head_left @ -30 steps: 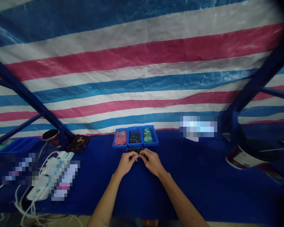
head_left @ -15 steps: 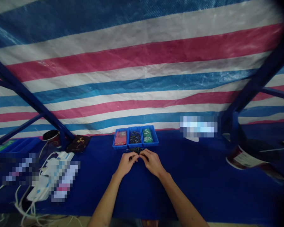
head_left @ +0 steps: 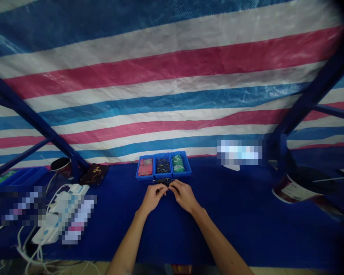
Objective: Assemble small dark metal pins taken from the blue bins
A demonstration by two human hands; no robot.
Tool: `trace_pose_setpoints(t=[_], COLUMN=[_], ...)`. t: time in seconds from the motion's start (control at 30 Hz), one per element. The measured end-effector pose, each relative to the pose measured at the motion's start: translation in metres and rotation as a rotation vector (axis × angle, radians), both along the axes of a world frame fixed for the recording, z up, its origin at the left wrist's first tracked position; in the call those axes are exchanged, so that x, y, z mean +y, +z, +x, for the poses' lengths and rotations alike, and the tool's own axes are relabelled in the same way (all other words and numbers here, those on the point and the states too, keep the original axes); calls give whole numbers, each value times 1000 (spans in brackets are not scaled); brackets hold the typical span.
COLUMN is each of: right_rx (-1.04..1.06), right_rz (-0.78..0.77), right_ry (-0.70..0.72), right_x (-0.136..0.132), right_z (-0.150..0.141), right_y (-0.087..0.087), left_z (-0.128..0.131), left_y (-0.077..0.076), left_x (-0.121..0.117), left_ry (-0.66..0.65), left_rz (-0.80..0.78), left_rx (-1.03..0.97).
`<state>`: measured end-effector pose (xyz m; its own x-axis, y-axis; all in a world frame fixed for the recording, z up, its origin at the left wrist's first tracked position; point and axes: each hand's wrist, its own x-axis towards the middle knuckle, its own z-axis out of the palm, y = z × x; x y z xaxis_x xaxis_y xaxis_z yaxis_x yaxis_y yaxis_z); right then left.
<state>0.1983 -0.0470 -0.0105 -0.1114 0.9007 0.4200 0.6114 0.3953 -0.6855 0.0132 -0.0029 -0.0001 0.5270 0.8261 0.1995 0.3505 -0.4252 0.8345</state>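
Observation:
My left hand and my right hand meet fingertip to fingertip on the blue table, both pinched on a small dark piece too tiny to name. Just beyond the fingers lies a small pile of dark screws. Behind it stand three blue bins side by side: the left bin holds red packets, the middle bin dark screws, the right bin green packets.
White power strips and cables lie at the left, with a dark cup, a dark pouch and a blue tray behind them. A tape roll sits at the right. Blue frame bars and a striped tarp stand behind.

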Motion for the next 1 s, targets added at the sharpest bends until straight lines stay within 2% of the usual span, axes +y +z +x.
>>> trace_pose_setpoints(t=[0.47,0.87,1.0], right_rx=[-33,106,169], right_rz=[-1,39,77], right_ry=[-28,-32,-116], right_x=[0,0,0], right_z=[0,2,4], right_y=[-1,2,6], left_z=[0,-1,-3], left_y=[-1,-5,-8], left_x=[0,2,4], left_ry=[3,-11,26], left_rz=[-4,-62,-105], left_rx=[-8,-79,-176])
